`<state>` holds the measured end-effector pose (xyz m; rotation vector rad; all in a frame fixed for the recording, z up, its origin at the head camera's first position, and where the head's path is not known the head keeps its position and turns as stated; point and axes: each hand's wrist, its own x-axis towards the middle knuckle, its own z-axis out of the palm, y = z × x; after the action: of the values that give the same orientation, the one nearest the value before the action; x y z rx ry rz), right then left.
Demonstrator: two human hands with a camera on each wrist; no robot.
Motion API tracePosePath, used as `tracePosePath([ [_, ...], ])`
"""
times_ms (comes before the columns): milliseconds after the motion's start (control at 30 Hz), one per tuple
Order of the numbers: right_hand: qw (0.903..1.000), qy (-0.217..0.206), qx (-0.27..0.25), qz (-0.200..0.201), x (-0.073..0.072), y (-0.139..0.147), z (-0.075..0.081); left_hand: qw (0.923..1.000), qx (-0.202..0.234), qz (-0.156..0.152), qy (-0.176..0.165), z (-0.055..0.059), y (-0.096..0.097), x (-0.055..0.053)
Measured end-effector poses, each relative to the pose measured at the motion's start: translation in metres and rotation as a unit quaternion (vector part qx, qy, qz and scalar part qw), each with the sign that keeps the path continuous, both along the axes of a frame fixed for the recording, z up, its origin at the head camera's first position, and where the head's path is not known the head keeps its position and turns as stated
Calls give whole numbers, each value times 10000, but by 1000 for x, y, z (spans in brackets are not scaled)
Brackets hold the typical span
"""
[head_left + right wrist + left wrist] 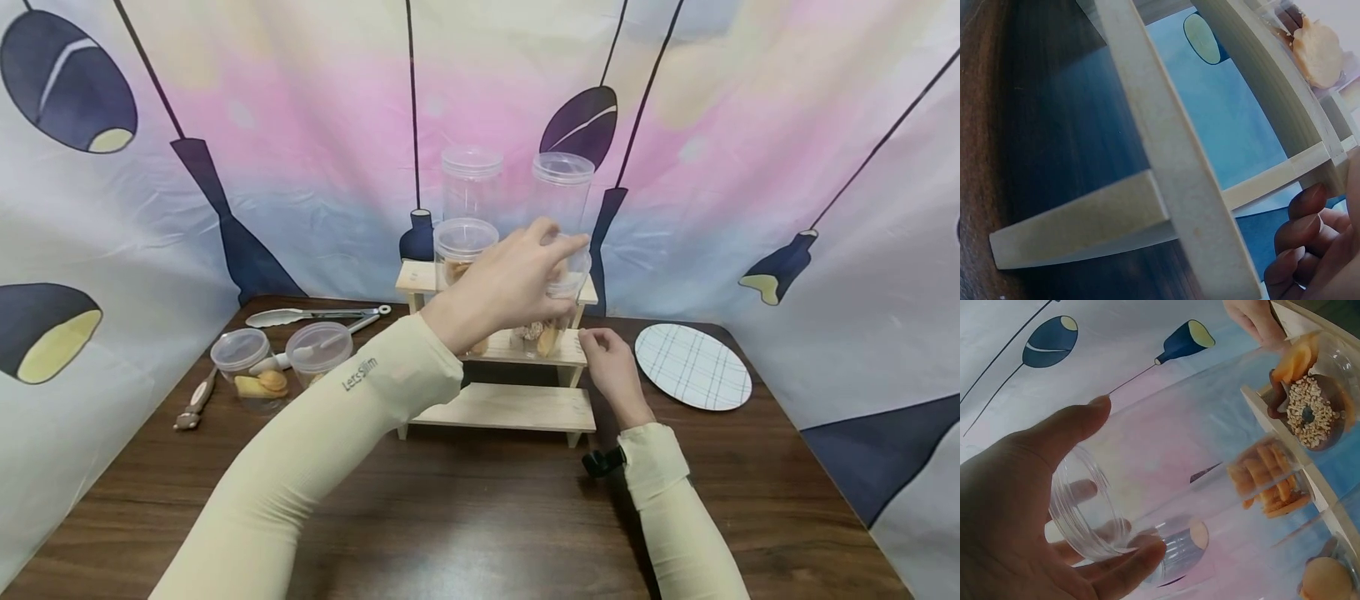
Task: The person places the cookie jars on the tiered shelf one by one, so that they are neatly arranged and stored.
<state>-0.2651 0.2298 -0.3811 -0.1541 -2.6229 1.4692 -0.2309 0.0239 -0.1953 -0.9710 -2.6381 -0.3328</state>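
Observation:
My left hand grips the top of a clear plastic jar, thumb along one side and fingers round the other. This jar stands on the middle step of a wooden tiered stand, with a nut-topped chocolate doughnut and yellow pastry inside. The left hand hides part of it in the head view. At the right end of that step, my right hand holds the board's edge with curled fingers. Beside the gripped jar is another lidded jar of brown biscuits. Two taller jars rise behind.
To the left are two lidded jars holding pastries, metal tongs and a brown-handled utensil. A white checked plate lies at the right. The stand's lowest step shows bare wood. A patterned cloth hangs round the table.

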Motion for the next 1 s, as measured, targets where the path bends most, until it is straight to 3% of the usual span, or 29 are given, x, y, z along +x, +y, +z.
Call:
tracePosePath([
  [367,10000,-7,-24,-12,-1,0,0,9982,77,553,-213,0,10,0],
  [633,10000,59,3,-52,-1,-1,0,9939,183,902,-608,3,13,-8],
  [1000,10000,6,9,-1,-1,-1,0,9914,359,1122,-575,-1,18,-18],
])
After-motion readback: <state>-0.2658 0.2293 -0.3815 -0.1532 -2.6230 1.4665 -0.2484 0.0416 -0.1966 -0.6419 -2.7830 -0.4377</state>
